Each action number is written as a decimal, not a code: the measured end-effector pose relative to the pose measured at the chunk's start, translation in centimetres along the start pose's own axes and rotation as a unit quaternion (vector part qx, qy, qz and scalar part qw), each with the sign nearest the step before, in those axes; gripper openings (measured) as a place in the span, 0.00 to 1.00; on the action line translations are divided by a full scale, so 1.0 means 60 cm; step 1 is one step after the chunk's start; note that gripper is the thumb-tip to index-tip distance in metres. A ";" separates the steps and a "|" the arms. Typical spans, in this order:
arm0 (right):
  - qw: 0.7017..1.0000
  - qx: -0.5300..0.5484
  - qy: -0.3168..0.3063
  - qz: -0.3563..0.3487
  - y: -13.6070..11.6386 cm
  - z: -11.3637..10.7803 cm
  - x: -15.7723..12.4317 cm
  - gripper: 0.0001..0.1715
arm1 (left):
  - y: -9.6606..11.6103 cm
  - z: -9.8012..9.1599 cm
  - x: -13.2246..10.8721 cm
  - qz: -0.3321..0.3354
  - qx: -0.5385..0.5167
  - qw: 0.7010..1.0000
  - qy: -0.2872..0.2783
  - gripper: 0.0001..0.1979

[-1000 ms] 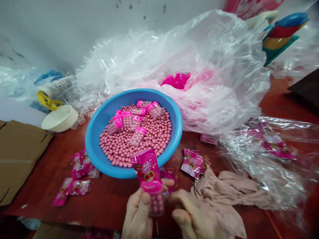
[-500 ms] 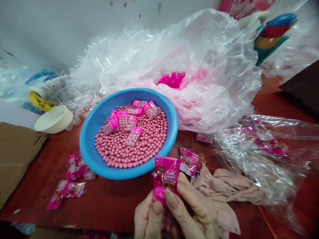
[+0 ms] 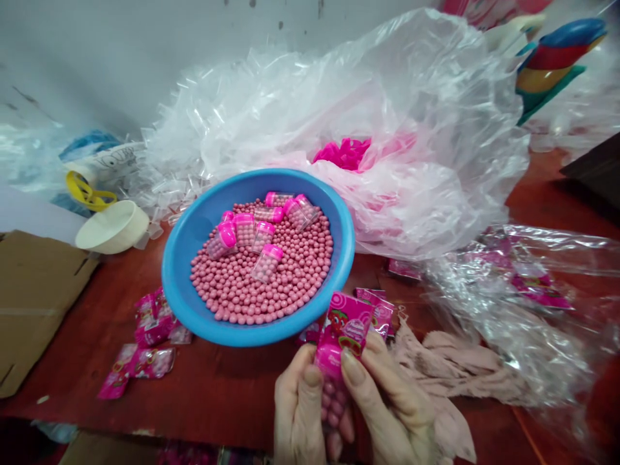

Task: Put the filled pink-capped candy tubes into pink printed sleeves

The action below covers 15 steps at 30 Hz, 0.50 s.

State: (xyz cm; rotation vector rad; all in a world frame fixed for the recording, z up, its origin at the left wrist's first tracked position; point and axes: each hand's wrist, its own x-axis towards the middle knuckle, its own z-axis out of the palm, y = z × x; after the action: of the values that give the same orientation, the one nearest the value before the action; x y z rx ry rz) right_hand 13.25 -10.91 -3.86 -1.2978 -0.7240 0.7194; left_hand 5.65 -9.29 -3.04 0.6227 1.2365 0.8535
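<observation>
head camera faces forward, down at hands (image 3: 392,407)

Your left hand (image 3: 298,407) and right hand (image 3: 400,400) hold a small clear bottle (image 3: 334,391) between them, packed with pink candy balls (image 3: 332,418). It stands slightly tilted, its pink cap end pushed into a glossy pink printed packet (image 3: 345,329) rising above your fingers.

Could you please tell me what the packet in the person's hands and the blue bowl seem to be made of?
The packet looks like printed plastic film: its pink face is glossy and catches the light. The bowl looks like moulded plastic, smooth and shiny with a rounded rim, though the exact plastic can't be told.
</observation>
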 end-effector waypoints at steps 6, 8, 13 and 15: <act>0.967 0.172 0.014 0.186 0.012 0.000 0.000 0.11 | 0.000 -0.006 0.011 0.017 0.003 0.998 -0.056 0.27; 0.967 0.176 0.009 0.184 0.011 0.002 0.001 0.13 | 0.001 -0.006 0.011 0.011 -0.005 0.998 -0.054 0.27; 0.983 0.132 0.032 0.125 0.007 0.000 0.010 0.12 | 0.001 0.003 0.011 0.012 -0.038 0.998 -0.044 0.24; 0.993 0.072 0.036 0.084 0.010 -0.001 0.011 0.12 | -0.003 0.007 0.012 0.012 -0.062 0.997 -0.034 0.22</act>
State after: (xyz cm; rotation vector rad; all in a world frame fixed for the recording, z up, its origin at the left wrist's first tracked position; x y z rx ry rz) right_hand 13.64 -10.34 -4.42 -1.2561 -0.4998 0.8409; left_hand 6.14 -8.79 -3.45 0.5637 1.1084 0.9145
